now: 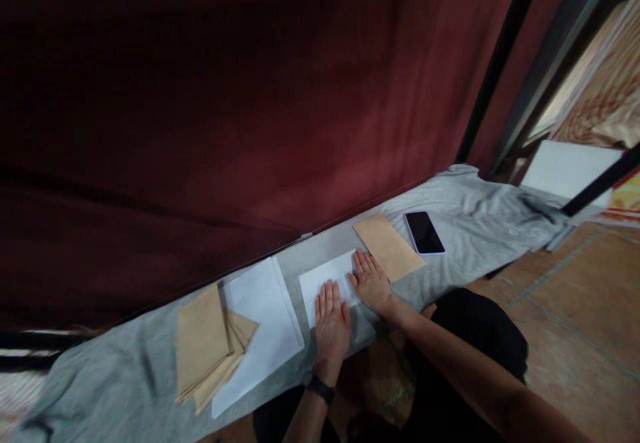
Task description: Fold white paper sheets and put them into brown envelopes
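A small white sheet of paper, seemingly folded, lies in front of me on a grey cloth. My left hand rests flat on its lower middle, fingers stretched out. Flat on its right end is my right hand, fingers extended, close to a single brown envelope. To the left is a larger stack of white paper. Several brown envelopes lie fanned out, partly over that stack. Part of the small sheet is hidden under my hands.
The grey cloth covers a long narrow surface against a dark red curtain. A phone lies right of the single envelope. Black metal poles stand at the right, above a tiled floor. My knees are just below the near edge.
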Demonstrator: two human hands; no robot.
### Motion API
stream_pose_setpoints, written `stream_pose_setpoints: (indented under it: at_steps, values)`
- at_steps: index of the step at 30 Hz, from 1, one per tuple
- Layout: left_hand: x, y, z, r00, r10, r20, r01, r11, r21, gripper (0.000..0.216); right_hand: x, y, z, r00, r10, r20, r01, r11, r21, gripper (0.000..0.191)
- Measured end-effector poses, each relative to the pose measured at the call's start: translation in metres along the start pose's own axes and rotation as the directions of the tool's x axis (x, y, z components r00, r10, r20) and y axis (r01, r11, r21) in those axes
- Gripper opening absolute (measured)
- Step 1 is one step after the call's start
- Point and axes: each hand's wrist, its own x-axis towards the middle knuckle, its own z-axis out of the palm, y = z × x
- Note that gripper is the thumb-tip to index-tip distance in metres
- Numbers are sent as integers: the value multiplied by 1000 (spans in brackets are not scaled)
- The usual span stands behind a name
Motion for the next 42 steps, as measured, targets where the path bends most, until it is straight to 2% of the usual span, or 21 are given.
stream_pose_setpoints:
  at_steps: [2, 4, 7, 9, 15, 19, 26, 29, 33, 37, 39, 40, 41, 42]
  values:
    - [-7, 4, 0, 1000, 15, 26, -15, 1000, -2, 59, -3, -3, -4, 999, -34, 5, 34, 999, 13, 59]
    - [-11, 1, 0, 999, 10, 30, -11, 1000, 8, 59, -12, -10, -7, 991, -132, 15, 131, 990, 50, 57]
    - [-16, -10, -1, 1000, 23, 21, -23, 999, 23, 58, -31, -21, -6, 946, -321, 42, 314, 941, 125, 54]
    - [-20, -15, -1, 1000, 16, 7, -16, 999, 35, 58, -43, -25, -4, 934, -355, 47, 345, 928, 139, 54]
    - [-33, -23, -6, 999, -47, -19, 48, 997, 60, 62, -47, -9, -3, 984, -176, 3, 176, 983, 44, 56]
    - [-41, -26, -9, 996, -82, -35, 85, 993, 82, 63, -41, 5, -10, 997, -72, 9, 72, 997, 16, 55]
    - [-45, -27, -5, 992, -107, -72, 112, 991, 74, 60, -26, 14, -35, 992, 36, 125, -39, 999, 17, 51]
    - [-45, -27, -3, 990, -111, -83, 116, 991, 61, 58, -20, 18, -39, 982, 96, 160, -102, 994, 27, 43]
    - [-45, -28, 0, 989, -115, -94, 121, 991, 63, 58, -14, 26, -35, 971, 132, 201, -168, 970, 176, 29]
    - [-45, -30, 1, 988, -132, -82, 136, 989, 48, 57, -10, 30, -34, 966, 69, 251, -158, 922, 354, 27]
    - [-44, -28, -3, 988, -136, -76, 138, 990, 22, 57, -10, 27, -37, 954, 34, 298, -176, 869, 463, 30]
    - [-42, -26, -6, 989, -128, -74, 129, 992, 3, 57, -10, 26, -40, 945, 32, 325, -219, 801, 558, 31]
    - [-40, -22, -10, 991, -115, -73, 114, 993, -18, 57, -10, 24, -44, 933, 38, 357, -283, 689, 667, 31]
    - [-37, -18, -15, 992, -99, -75, 96, 995, -41, 58, -10, 21, -48, 917, 49, 396, -359, 536, 765, 33]
